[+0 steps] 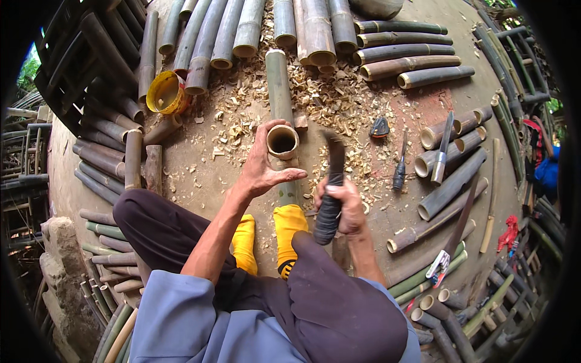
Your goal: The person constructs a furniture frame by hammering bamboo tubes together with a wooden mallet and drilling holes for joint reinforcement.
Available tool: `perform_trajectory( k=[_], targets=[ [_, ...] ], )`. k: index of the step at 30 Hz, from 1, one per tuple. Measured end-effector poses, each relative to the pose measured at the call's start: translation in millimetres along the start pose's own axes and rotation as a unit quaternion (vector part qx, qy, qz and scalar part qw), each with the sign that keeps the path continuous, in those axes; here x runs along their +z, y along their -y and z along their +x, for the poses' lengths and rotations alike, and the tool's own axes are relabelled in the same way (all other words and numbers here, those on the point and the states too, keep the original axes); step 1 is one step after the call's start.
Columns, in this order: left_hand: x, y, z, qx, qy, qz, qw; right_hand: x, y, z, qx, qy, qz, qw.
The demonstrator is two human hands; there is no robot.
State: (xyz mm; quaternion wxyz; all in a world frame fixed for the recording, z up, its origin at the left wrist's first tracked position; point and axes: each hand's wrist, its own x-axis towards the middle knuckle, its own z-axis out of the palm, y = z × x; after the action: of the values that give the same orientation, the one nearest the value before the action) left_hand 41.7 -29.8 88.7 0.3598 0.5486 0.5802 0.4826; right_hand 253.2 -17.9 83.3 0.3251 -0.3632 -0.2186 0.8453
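My left hand (259, 160) is curved around a bamboo tube (282, 153), fingers behind its rim and thumb stretched across the near side. The tube's open end faces up toward me. Beneath it a longer green bamboo length (278, 85) runs away from my feet; how the two touch is hidden. In my right hand (348, 207) is a machete (328, 212), gripped by its black wrapped handle. Its dark, hooked blade (336, 154) points away from me, slightly blurred, to the right of the tube and apart from it.
Wood shavings (236, 121) cover the ground ahead. Bamboo lengths (248, 36) lie at the far side, with more stacked left and right. A yellow bucket (166, 92) stands far left. On the right lie a knife (443, 148), a black-handled pointed tool (399, 169) and a saw (445, 260).
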Motion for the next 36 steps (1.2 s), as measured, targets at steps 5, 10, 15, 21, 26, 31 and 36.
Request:
perform_trajectory(
  k=[5, 10, 15, 21, 26, 31, 36],
  targets=[
    [-6, 4, -1, -0.019, -0.004, -0.027, 0.999, 17, -21, 7, -0.085, 0.040, -0.286, 0.954],
    [0, -1, 1, -0.052, -0.006, -0.087, 0.995, 17, -13, 11, -0.093, 0.069, -0.325, 0.939],
    [2, 7, -3, -0.052, -0.035, -0.079, 0.995, 9, 5, 13, -0.029, 0.081, -0.393, 0.916],
    [12, 8, -3, -0.029, -0.082, -0.086, 0.992, 0, 5, 27, -0.142, 0.053, -0.483, 0.863],
    [37, 1, 17, -0.025, -0.205, 0.013, 0.978, 14, 7, 70, -0.133, -0.092, -0.284, 0.945],
    [23, 7, 7, 0.001, -0.172, 0.002, 0.985, 15, 1, 44, -0.130, -0.001, -0.353, 0.927],
    [30, -1, -4, -0.016, -0.144, -0.084, 0.986, 0, 18, 26, -0.092, 0.069, -0.507, 0.854]
  ],
)
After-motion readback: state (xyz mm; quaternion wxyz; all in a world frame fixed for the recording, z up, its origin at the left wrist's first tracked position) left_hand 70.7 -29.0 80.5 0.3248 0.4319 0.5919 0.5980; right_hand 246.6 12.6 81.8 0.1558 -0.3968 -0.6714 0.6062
